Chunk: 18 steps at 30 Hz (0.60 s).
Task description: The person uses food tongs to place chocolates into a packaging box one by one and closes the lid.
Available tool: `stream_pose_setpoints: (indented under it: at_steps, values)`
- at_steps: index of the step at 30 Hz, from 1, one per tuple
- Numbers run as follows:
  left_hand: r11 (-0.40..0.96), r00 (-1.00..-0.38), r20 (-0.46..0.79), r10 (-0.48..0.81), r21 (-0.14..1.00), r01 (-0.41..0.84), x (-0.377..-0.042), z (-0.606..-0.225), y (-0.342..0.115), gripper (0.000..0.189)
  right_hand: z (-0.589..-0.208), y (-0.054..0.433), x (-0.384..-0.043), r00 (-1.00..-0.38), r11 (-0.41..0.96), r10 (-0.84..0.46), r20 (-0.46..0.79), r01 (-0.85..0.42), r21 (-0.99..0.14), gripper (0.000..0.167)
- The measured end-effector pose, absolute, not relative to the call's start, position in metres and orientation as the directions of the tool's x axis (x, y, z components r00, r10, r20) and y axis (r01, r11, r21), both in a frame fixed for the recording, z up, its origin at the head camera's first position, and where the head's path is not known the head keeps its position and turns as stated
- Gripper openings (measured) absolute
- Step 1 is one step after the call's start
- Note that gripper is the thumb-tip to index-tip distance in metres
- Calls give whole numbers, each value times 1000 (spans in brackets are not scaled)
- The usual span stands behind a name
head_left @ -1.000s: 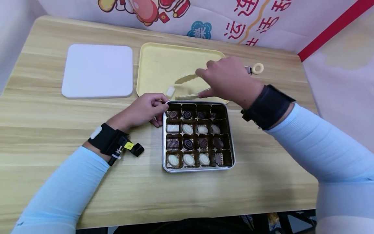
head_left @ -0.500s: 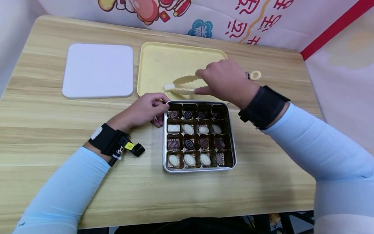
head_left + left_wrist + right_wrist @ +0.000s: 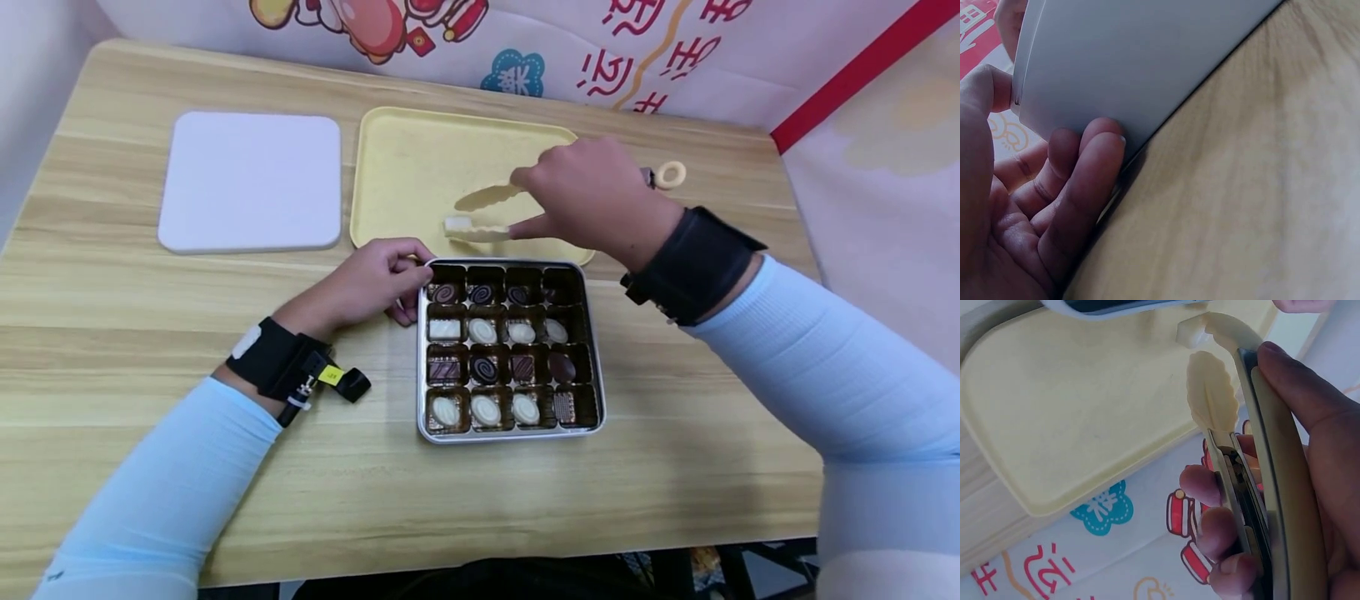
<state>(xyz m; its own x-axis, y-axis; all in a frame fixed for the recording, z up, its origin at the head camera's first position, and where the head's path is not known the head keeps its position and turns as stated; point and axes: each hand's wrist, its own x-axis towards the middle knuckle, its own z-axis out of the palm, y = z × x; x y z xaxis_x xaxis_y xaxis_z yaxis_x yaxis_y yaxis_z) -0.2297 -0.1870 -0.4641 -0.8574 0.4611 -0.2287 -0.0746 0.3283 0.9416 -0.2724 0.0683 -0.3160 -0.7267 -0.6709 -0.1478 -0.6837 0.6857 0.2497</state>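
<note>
My right hand [image 3: 600, 196] grips cream-tipped tongs [image 3: 1294, 487] over the yellow tray [image 3: 412, 150]. The tong tips stand apart. A small white block [image 3: 457, 225], like a white chocolate, is at the tip of the nearer tong arm, and the right wrist view shows the block [image 3: 1191, 332] right against that tip. With the thumb on the rim and curled fingers against the side wall, my left hand [image 3: 375, 279] holds the far left corner of a metal tin [image 3: 510, 437]. Dark and white chocolates [image 3: 483, 332] fill the tin's gold compartments. In the left wrist view its wall [image 3: 1129, 62] meets the fingertips.
Left of the tray lies a white rectangular board [image 3: 251, 183]. All of this is on a wood-grain table [image 3: 225, 500]. A printed sheet [image 3: 450, 50] with red characters borders the far edge. The tongs' ring end [image 3: 670, 175] sticks out right of my hand.
The tong tips and the white block have moved away from the tin's far edge, then to the right over the tray. My left hand and the tin have stayed in place.
</note>
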Motion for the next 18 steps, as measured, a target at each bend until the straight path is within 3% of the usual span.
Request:
stream_pose_setpoints:
  at_steps: [6,10,18]
  values:
    - [324,-854,-214,474,944,-57,-229,-462,-185,23,-320,67,-275,-713,667,-682,-165,-698,260,48]
    - [332,-853,-218,474,942,-56,-229,-462,-182,22,-314,80,-265,-715,685,-684,-145,-698,207,45]
    - [330,-857,-233,459,941,-79,-227,-461,-186,21,-290,128,-205,-729,718,-684,-28,-679,151,51]
